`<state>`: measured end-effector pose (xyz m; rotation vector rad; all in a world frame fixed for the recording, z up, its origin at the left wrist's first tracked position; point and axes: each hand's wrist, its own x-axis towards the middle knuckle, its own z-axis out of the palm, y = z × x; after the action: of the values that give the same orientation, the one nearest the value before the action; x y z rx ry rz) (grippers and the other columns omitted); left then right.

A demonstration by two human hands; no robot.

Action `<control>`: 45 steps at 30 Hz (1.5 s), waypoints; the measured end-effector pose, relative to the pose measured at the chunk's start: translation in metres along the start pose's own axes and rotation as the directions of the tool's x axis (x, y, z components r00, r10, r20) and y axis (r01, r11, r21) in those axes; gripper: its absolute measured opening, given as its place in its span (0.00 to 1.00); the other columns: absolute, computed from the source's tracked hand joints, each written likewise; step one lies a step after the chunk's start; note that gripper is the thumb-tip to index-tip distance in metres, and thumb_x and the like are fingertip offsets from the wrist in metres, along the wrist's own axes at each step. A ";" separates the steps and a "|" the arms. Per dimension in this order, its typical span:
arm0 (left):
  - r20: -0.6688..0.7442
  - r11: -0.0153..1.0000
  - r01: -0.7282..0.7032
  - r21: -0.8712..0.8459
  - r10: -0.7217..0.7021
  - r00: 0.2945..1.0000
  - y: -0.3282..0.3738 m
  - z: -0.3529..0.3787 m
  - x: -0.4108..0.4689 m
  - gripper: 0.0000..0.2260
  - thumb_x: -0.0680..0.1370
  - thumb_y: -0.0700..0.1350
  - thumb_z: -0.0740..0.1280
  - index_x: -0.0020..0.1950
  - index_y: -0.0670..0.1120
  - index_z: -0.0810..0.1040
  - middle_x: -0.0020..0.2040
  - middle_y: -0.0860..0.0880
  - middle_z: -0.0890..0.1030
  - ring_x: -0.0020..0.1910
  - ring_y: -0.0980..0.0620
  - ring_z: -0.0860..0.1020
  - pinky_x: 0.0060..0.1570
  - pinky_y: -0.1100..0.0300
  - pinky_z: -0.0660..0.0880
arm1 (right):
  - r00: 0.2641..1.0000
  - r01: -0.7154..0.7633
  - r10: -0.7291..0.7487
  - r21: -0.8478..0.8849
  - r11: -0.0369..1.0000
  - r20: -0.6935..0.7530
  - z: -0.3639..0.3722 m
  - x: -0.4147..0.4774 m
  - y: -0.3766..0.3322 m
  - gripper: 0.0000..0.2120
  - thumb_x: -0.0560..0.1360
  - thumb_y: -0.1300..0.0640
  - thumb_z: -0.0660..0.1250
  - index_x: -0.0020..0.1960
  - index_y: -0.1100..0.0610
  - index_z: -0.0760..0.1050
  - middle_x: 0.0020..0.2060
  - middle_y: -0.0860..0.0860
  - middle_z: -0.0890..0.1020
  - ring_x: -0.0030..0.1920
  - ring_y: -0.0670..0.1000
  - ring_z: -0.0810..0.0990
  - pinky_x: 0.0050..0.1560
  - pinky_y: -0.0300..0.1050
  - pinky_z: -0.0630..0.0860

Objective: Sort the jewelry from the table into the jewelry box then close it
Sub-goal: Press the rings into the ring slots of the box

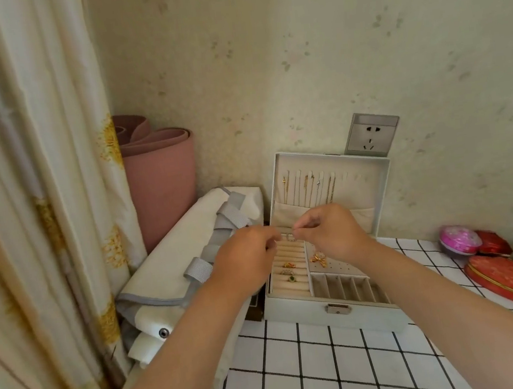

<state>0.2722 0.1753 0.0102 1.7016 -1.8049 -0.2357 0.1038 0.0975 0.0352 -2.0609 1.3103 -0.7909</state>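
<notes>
Sorting step: left hand (246, 259) and right hand (329, 230) pinch a small silvery piece (290, 238) over the open pale-grey jewelry box (333, 316), twelve o'clock of its ring rolls (291, 270). Next, probably seat it in a slot.

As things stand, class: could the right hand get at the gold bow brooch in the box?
Probably yes. The right hand hovers just above the bow brooch, the lid stands open, and nothing covers the brooch. Its fingertips are pinching something small, though.
</notes>
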 end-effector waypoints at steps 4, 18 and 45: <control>0.155 0.987 -0.110 0.119 0.091 0.984 -0.001 0.008 -0.007 0.11 0.80 0.47 0.64 0.61 0.50 0.80 0.56 0.50 0.79 0.57 0.50 0.75 0.56 0.54 0.75 | 0.999 0.018 -0.006 -0.225 0.974 0.052 0.014 0.005 0.011 0.05 0.73 0.54 0.75 0.40 0.44 0.83 0.38 0.41 0.84 0.43 0.41 0.82 0.48 0.42 0.80; 0.241 0.976 -0.152 0.157 0.111 0.964 -0.002 0.019 -0.016 0.18 0.79 0.49 0.62 0.69 0.48 0.72 0.57 0.49 0.74 0.61 0.50 0.67 0.60 0.54 0.71 | 0.983 0.166 -0.092 -0.562 0.810 0.158 0.025 0.001 0.008 0.05 0.76 0.51 0.70 0.49 0.44 0.84 0.44 0.41 0.85 0.44 0.43 0.81 0.47 0.44 0.80; 0.231 0.944 -0.165 0.286 0.099 0.968 -0.001 0.037 -0.010 0.21 0.83 0.54 0.52 0.74 0.49 0.66 0.69 0.53 0.68 0.66 0.50 0.62 0.69 0.52 0.62 | 0.988 -0.002 0.048 -0.296 0.955 0.148 -0.021 -0.020 0.040 0.06 0.77 0.55 0.70 0.43 0.47 0.84 0.42 0.39 0.84 0.47 0.39 0.80 0.56 0.44 0.79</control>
<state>0.2524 0.1737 -0.0227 1.8061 -2.2009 -0.0877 0.0582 0.0984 0.0164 -2.2781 1.4335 -0.4327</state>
